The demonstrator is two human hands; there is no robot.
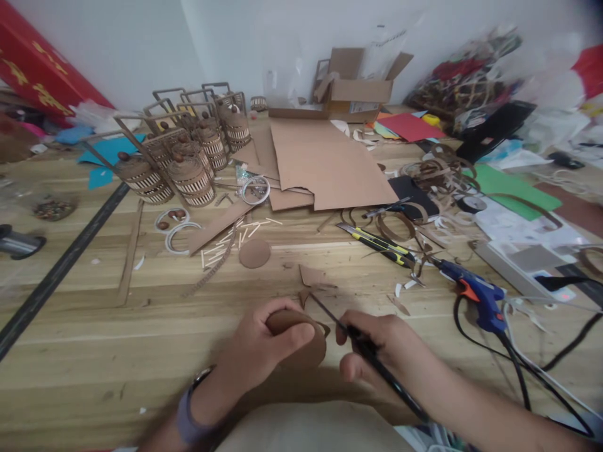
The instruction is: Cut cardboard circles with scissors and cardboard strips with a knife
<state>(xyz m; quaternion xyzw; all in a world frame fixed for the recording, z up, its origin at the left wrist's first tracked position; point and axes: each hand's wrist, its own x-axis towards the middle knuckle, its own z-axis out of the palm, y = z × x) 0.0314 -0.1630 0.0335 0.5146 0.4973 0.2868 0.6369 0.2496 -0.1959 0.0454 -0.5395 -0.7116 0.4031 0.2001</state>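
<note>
My left hand point(268, 342), with a purple band at the wrist, grips a round brown cardboard piece point(304, 351) between thumb and fingers near the table's front edge. A small pointed bit of cardboard sticks out at its right side. In my right hand point(377, 339) is a long black-handled knife point(365, 348), its thin blade pointing up and left just beyond the cardboard. Angular cardboard scraps point(311, 276) lie by the blade's tip. Farther up rests a flat cardboard disc point(255, 253), apart from both hands.
Small lidded baskets point(193, 176) with tall handles stand back left. Large cardboard sheets point(330, 163) lie at the middle back. Yellow-black cutters point(379, 245), a blue glue gun point(480, 292) with cables and a white power strip point(522, 270) occupy the right. Thin sticks point(219, 251) lie left of the disc.
</note>
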